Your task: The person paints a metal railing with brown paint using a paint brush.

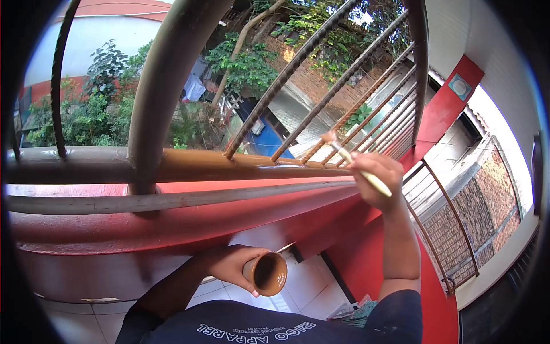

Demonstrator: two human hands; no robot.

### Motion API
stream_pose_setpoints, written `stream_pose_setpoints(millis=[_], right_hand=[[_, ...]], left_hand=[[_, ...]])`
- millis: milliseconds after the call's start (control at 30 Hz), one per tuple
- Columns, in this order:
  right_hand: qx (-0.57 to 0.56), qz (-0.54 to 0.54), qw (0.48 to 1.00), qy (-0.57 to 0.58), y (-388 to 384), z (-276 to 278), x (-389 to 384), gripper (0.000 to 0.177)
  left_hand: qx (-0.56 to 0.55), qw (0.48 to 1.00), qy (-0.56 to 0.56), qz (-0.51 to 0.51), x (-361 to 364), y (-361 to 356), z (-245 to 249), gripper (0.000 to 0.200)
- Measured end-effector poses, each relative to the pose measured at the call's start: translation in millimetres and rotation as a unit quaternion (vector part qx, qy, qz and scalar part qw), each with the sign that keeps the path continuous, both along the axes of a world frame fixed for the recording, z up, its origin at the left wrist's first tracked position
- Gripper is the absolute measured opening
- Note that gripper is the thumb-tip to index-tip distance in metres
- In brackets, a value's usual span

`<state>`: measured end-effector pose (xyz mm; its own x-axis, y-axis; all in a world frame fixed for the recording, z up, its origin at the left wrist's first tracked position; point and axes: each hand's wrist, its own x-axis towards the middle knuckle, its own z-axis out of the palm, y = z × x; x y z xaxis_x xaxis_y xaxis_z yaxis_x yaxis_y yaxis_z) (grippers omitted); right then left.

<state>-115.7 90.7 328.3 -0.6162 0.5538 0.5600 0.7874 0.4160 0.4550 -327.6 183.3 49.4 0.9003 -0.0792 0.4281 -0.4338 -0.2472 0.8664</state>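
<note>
My right hand [378, 176] is closed around the pale handle of a paintbrush [369, 171]. The brush's bristles are up against one of the thin twisted bars [314, 151] of a metal railing, just above its lower rail [200, 164]. Glossy brown-orange paint coats part of that rail, while its left stretch looks duller and greyer. Low in front of my body, my left hand [235, 265] grips a cup [265, 273] with brown paint coating its inside. The cup is tilted with its mouth toward the camera.
Beneath the railing runs a grey bar [172, 200] above a red ledge [114, 229]. A thick upright post [157, 86] stands at the left. White floor tiles [309, 281] and some papers or cloth [355, 312] lie below. Plants [240, 63] and a brick wall are beyond the railing.
</note>
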Motion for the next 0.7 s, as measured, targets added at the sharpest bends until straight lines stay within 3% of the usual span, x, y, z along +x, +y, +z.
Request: stream_pose_setpoints(millis=[100, 167, 233, 300, 367, 500, 567, 633, 700], right_hand=[[-0.016, 0.043, 0.998, 0.046, 1, 20, 8, 0.018], [0.082, 0.008, 0.993, 0.081, 3, 65, 24, 0.014], [0.194, 0.056, 0.97, 0.138, 11, 108, 45, 0.014], [0.224, 0.08, 0.965, 0.107, 13, 120, 45, 0.013], [0.221, 0.069, 0.97, 0.071, 7, 96, 37, 0.014], [0.041, 0.082, 0.996, -0.01, -5, -4, 33, 0.018], [0.061, 0.088, 0.994, 0.01, -25, -40, 33, 0.015], [0.127, 0.098, 0.973, 0.163, -51, -81, 46, 0.017], [0.245, 0.084, 0.887, 0.382, -82, -138, 71, 0.017]], left_hand=[[0.023, 1.0, 0.008, 0.007, 0, -1, 4, 0.088], [0.018, 1.0, 0.019, 0.001, 1, -2, 3, 0.087], [0.01, 0.999, 0.03, -0.002, 2, -2, 2, 0.086], [-0.006, 0.999, 0.04, -0.005, 4, -3, 1, 0.087], [-0.02, 0.998, 0.058, -0.008, 2, -4, 3, 0.087], [-0.014, 0.997, 0.07, 0.013, 3, -1, -1, 0.088], [-0.018, 0.998, 0.059, 0.016, 3, -2, -3, 0.086], [-0.005, 0.999, 0.046, 0.024, 2, -4, 1, 0.089], [-0.019, 0.998, 0.053, 0.018, 0, -5, 5, 0.09]])
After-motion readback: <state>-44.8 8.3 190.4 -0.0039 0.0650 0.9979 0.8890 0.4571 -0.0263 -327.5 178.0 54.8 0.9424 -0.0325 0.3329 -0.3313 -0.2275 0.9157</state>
